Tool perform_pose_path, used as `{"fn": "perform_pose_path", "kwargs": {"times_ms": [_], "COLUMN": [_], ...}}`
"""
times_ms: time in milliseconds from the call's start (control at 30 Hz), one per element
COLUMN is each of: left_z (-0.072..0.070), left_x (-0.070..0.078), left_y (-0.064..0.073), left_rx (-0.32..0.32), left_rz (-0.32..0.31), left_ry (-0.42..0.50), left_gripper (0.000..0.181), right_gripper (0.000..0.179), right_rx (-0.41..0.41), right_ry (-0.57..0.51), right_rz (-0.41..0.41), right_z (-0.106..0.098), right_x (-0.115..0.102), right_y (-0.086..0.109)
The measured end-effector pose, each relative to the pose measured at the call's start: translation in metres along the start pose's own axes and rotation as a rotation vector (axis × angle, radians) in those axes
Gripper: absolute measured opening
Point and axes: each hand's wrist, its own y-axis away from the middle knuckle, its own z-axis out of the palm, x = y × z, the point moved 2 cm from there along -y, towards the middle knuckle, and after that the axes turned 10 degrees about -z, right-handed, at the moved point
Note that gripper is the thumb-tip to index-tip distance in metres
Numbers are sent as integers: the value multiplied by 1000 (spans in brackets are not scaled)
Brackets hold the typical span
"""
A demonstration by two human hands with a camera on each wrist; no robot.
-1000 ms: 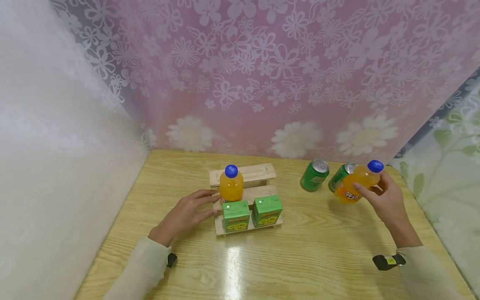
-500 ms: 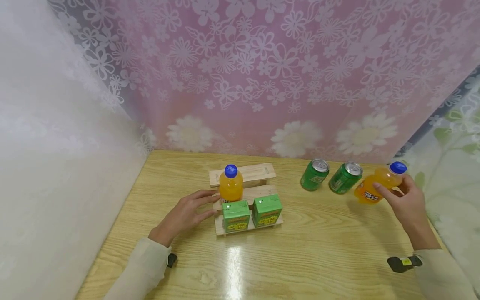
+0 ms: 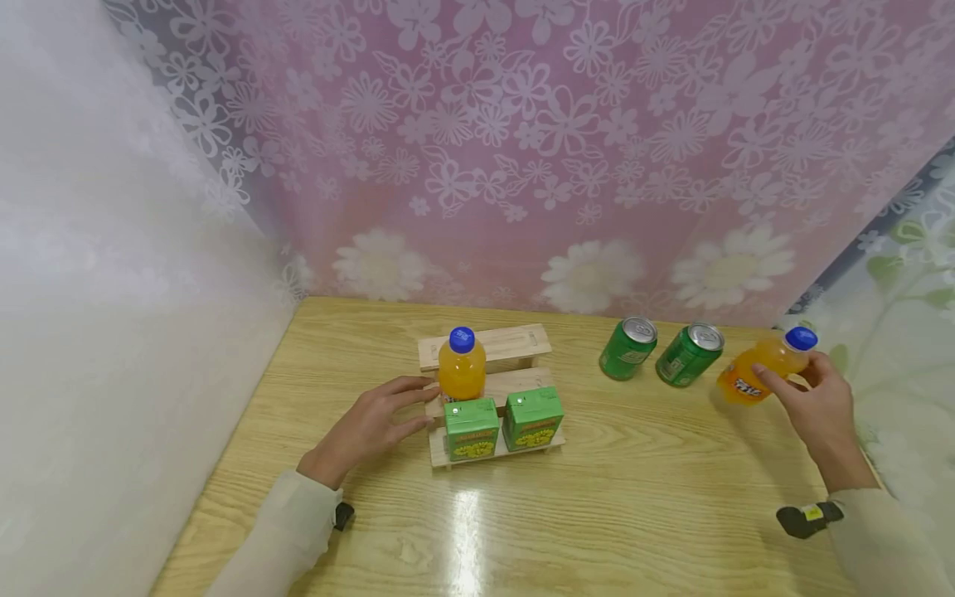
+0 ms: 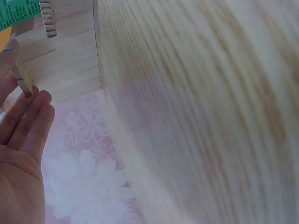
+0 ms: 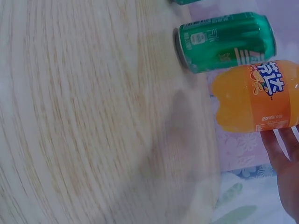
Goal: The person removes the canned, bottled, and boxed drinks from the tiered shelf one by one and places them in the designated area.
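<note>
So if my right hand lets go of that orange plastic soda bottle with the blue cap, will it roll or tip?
Probably. The orange plastic soda bottle with the blue cap is tilted in the right hand, so it would likely fall onto its round side and roll. It looks full, so fairly heavy. It might bump the nearer green can.

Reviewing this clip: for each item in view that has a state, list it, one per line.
Right hand: grips the orange bottle.
Orange bottle in hand: capped, tilted, at the table's right edge.
Left hand: fingers straight, touching the wooden rack.
Wooden rack: stepped; top step bare.
Orange bottle on rack: capped, upright, middle step.
Two green cartons: upright, side by side, lowest step.
Two green cans: upright on the table.
</note>
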Motion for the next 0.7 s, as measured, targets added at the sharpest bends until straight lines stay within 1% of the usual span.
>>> {"fn": "perform_pose_path", "kwargs": {"times_ms": [100, 233, 400, 600, 700], "left_z": [0, -1, -2, -1, 0], "left_x": [1, 1, 2, 1, 0], "left_y": [0, 0, -1, -1, 0], "left_rx": [-3, -5, -11, -8, -1], "left_rz": [0, -6, -6, -7, -5], "left_ry": [1, -1, -9, -3, -2], "left_gripper": [51, 50, 50, 50, 50], "right_gripper": [41, 38, 33, 41, 39], "right_rx": [-8, -22, -11, -1, 8], "right_ry": [26, 35, 70, 78, 72], "right_rz": [24, 67, 132, 133, 135], "right_z": [-1, 0, 3, 10, 12], "right_x": [7, 15, 24, 29, 30], "right_y": [-2, -5, -6, -11, -14]}}
